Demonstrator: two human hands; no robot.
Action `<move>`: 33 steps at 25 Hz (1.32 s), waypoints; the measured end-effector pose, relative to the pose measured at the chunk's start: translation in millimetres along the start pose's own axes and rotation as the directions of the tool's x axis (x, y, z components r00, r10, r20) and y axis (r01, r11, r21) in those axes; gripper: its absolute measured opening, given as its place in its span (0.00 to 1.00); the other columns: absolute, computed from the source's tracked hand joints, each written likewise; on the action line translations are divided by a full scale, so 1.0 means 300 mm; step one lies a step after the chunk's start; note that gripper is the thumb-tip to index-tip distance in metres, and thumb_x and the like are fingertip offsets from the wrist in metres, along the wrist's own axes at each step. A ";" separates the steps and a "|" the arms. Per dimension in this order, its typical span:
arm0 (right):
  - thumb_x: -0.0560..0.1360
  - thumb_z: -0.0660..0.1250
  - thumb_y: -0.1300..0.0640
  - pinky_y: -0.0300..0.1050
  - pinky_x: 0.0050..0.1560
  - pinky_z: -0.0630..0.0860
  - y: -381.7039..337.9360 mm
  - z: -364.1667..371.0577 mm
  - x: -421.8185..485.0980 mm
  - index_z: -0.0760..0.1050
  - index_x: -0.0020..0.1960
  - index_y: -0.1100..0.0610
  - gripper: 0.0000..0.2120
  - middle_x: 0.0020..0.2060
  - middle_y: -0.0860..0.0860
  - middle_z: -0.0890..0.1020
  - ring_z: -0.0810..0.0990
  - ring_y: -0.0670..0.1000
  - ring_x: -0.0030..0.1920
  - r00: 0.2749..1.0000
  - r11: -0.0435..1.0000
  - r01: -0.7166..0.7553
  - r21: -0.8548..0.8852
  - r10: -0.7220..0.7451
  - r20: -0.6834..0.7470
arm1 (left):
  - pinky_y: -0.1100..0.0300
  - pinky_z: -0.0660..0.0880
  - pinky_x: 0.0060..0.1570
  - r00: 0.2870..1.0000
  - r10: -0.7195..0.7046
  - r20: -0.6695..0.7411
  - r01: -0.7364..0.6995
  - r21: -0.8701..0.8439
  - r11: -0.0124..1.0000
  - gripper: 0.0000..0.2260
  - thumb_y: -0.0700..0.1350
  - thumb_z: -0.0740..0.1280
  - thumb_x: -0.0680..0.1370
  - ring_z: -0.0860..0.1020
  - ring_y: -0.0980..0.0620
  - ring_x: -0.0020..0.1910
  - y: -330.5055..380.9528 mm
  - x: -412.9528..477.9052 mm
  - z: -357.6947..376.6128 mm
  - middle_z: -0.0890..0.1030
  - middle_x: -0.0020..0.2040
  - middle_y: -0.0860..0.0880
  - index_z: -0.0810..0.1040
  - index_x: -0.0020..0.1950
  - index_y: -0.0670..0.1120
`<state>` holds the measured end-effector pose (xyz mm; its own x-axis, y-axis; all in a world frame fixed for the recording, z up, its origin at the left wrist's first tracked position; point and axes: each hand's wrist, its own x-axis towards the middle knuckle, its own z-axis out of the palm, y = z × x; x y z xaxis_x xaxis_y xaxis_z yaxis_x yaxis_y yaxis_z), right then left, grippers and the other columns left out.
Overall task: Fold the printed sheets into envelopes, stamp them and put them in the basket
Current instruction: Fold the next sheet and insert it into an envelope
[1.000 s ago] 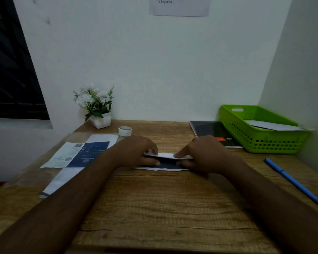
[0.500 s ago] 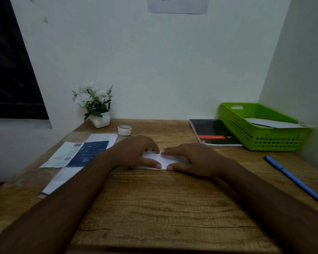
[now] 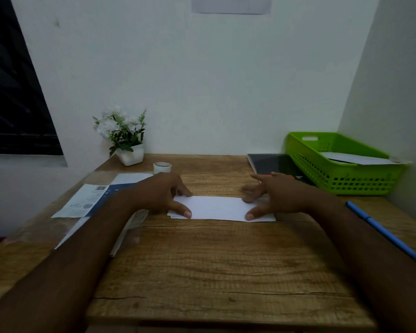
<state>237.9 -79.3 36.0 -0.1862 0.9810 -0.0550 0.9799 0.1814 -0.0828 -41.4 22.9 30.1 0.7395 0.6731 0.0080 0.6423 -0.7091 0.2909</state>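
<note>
A folded white sheet point(image 3: 216, 207) lies flat at the middle of the wooden desk. My left hand point(image 3: 161, 193) holds its left end, index finger on the far edge and thumb on the near corner. My right hand point(image 3: 279, 195) hovers over the right end with fingers spread; only its thumb tip touches the near right corner. More printed sheets point(image 3: 89, 200), blue and white, lie at the left under my left forearm. The green basket point(image 3: 341, 186) stands at the back right with a white envelope point(image 3: 360, 159) inside.
A small white round pot point(image 3: 162, 167) sits behind my left hand. A potted white flower point(image 3: 125, 138) stands at the back left. A dark notebook point(image 3: 274, 164) lies beside the basket, and a blue pen point(image 3: 382, 231) lies at the right edge. A wall closes the right side.
The top flap has been pressed flat, hiding the dark print. My hands slid apart from the middle to the ends of the sheet, and my right hand's fingers lifted and spread.
</note>
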 end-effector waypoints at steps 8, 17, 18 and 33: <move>0.70 0.72 0.44 0.46 0.71 0.59 0.067 -0.020 -0.027 0.81 0.56 0.45 0.15 0.68 0.41 0.73 0.61 0.43 0.74 0.995 0.990 -0.072 0.117 0.079 -0.055 | 0.66 0.73 0.45 0.998 -0.022 -0.063 0.018 -0.064 0.998 0.23 0.58 0.75 0.65 0.75 0.59 0.48 -0.025 -0.004 0.005 0.77 0.51 0.56 0.79 0.57 0.52; 0.73 0.69 0.45 0.47 0.62 0.72 0.004 -0.005 -0.033 0.83 0.53 0.44 0.10 0.53 0.41 0.82 0.78 0.44 0.55 0.963 0.986 0.035 0.161 0.010 -0.268 | 0.61 0.70 0.39 0.878 -0.057 -0.474 0.001 -0.119 0.993 0.11 0.52 0.73 0.70 0.75 0.58 0.43 -0.086 0.017 0.042 0.80 0.45 0.55 0.82 0.50 0.49; 0.73 0.69 0.45 0.49 0.64 0.70 -0.002 -0.004 -0.034 0.82 0.53 0.45 0.11 0.54 0.42 0.82 0.78 0.45 0.56 0.963 0.987 0.034 0.155 0.009 -0.268 | 0.60 0.70 0.41 0.835 -0.097 -0.542 0.023 -0.141 0.990 0.11 0.50 0.73 0.71 0.75 0.56 0.44 -0.097 0.024 0.049 0.79 0.47 0.53 0.82 0.50 0.48; 0.74 0.68 0.42 0.57 0.68 0.64 -0.006 0.017 -0.009 0.81 0.54 0.42 0.11 0.55 0.37 0.81 0.74 0.42 0.59 0.966 0.990 0.027 0.137 0.009 -0.257 | 0.46 0.61 0.65 0.770 -0.343 -0.539 0.333 -0.119 0.935 0.23 0.49 0.68 0.74 0.68 0.46 0.66 -0.147 0.074 0.072 0.73 0.67 0.47 0.69 0.69 0.49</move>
<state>236.3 -82.8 31.2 -0.1529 0.9674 0.2021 0.9554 0.1970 -0.2201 -48.9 64.4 -3.1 0.2407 0.8741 0.4219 0.8230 -0.4143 0.3887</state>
